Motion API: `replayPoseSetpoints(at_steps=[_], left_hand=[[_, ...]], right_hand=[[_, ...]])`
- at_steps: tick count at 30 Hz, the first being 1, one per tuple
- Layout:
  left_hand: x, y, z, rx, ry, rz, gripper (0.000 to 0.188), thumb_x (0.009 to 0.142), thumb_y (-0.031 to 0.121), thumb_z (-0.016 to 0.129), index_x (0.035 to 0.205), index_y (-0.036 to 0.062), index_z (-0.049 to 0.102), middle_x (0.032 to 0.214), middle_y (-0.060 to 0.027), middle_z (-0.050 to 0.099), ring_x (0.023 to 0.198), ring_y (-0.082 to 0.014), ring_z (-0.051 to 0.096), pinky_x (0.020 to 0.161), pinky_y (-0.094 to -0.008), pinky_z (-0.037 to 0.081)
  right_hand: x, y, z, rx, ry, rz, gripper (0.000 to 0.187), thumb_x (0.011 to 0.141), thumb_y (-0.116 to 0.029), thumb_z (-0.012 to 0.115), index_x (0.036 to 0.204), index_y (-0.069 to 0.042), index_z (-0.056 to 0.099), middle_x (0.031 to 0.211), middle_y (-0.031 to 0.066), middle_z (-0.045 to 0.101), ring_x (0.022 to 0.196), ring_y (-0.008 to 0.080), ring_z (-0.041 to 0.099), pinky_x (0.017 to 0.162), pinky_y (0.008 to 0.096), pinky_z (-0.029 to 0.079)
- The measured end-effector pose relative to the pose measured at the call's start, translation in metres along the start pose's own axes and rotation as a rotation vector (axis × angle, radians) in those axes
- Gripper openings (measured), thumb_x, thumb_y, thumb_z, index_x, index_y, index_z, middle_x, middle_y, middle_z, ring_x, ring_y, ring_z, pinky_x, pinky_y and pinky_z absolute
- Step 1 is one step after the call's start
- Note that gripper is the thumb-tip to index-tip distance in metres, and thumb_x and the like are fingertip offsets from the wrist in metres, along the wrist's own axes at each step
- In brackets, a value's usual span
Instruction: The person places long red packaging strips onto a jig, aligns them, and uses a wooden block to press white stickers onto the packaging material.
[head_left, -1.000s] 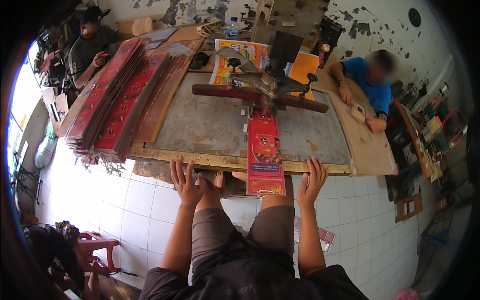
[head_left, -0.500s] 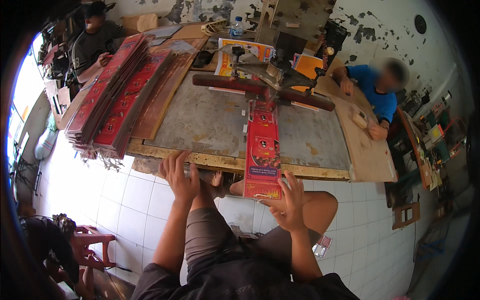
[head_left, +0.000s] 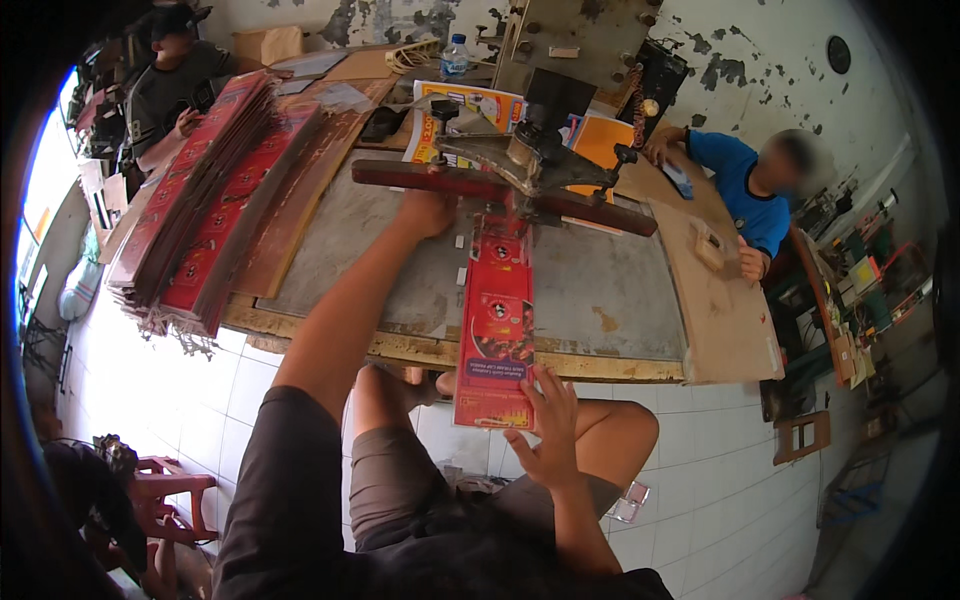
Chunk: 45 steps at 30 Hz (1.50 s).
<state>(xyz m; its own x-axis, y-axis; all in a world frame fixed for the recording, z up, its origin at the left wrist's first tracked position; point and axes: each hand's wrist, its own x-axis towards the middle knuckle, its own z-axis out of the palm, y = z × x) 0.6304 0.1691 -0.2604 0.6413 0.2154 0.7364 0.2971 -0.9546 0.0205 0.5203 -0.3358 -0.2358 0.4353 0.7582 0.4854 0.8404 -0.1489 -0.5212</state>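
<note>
A long red printed strip [head_left: 500,300] lies lengthwise on the grey tabletop. Its near end sticks out past the table edge, and its far end runs beneath a dark red crossbar [head_left: 590,212] carried on a metal bracket. My left hand [head_left: 428,213] is stretched far forward, closed at the near side of the crossbar, left of the strip; whatever its fingers hold is hidden. With fingers extended and thumb apart, my right hand [head_left: 546,420] rests against the strip's near right edge. Two small white blocks [head_left: 462,275] sit just left of the strip.
Stacks of similar red strips [head_left: 215,215] cover the table's left side. Printed sheets [head_left: 470,105] and a water bottle [head_left: 456,58] stand behind the crossbar. A person in blue [head_left: 745,190] sits at the right, another person [head_left: 165,85] at the far left. A red stool [head_left: 172,490] stands lower left.
My left hand has reached forward from the front edge to the crossbar and closed. My right hand has moved onto the strip's edge. The whole view has shifted slightly.
</note>
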Motion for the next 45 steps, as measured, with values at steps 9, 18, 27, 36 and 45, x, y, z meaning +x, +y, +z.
replayPoseSetpoints(at_steps=[9, 18, 27, 36, 45], left_hand=[[0.056, 0.029, 0.069, -0.341, -0.278, -0.244, 0.044, 0.098, 0.037, 0.067, 0.136, 0.0131, 0.068, 0.135, -0.0173, 0.068, 0.126, -0.0352, 0.063, 0.103, -0.0492, 0.052], [0.058, 0.017, 0.138, -0.206, -0.01, -0.504, 0.043, 0.094, 0.035, 0.068, 0.129, 0.01, 0.067, 0.116, -0.0224, 0.071, 0.11, -0.0418, 0.068, 0.093, -0.052, 0.058], [0.046, 0.023, 0.15, -0.34, 0.219, -0.28, 0.036, 0.092, 0.032, 0.066, 0.121, 0.0093, 0.07, 0.115, -0.0233, 0.074, 0.099, -0.0477, 0.071, 0.091, -0.0566, 0.057], [0.069, 0.018, 0.168, -0.76, 0.136, -0.319, 0.032, 0.097, 0.03, 0.067, 0.12, 0.0083, 0.07, 0.111, -0.0153, 0.074, 0.096, -0.0356, 0.07, 0.088, -0.0481, 0.056], [0.095, 0.026, 0.175, -1.406, 0.161, -0.281, 0.028, 0.099, 0.027, 0.069, 0.12, 0.0073, 0.071, 0.107, -0.0094, 0.073, 0.093, -0.0264, 0.068, 0.084, -0.0419, 0.055]], right_hand=[[-0.01, 0.011, -0.014, -0.06, -0.061, 0.094, 0.074, 0.099, -0.057, 0.075, 0.152, -0.009, 0.061, 0.168, 0.0206, 0.052, 0.161, 0.0467, 0.038, 0.131, 0.0678, 0.012], [-0.022, 0.022, 0.004, -0.024, 0.01, 0.094, 0.078, 0.103, -0.072, 0.062, 0.149, -0.009, 0.063, 0.165, 0.0221, 0.053, 0.16, 0.0465, 0.04, 0.132, 0.068, 0.008], [-0.014, 0.017, 0.001, -0.062, 0.029, 0.118, 0.075, 0.1, -0.067, 0.069, 0.15, -0.012, 0.066, 0.164, 0.0188, 0.057, 0.159, 0.0429, 0.043, 0.133, 0.0609, 0.006], [0.002, 0.013, -0.011, -0.149, -0.026, 0.119, 0.073, 0.103, -0.066, 0.065, 0.149, -0.01, 0.067, 0.163, 0.0168, 0.059, 0.161, 0.0414, 0.042, 0.135, 0.0627, -0.001], [0.02, 0.004, -0.017, -0.205, -0.067, 0.149, 0.071, 0.107, -0.065, 0.059, 0.153, -0.01, 0.066, 0.166, 0.0131, 0.058, 0.164, 0.0419, 0.039, 0.134, 0.0641, -0.003]])
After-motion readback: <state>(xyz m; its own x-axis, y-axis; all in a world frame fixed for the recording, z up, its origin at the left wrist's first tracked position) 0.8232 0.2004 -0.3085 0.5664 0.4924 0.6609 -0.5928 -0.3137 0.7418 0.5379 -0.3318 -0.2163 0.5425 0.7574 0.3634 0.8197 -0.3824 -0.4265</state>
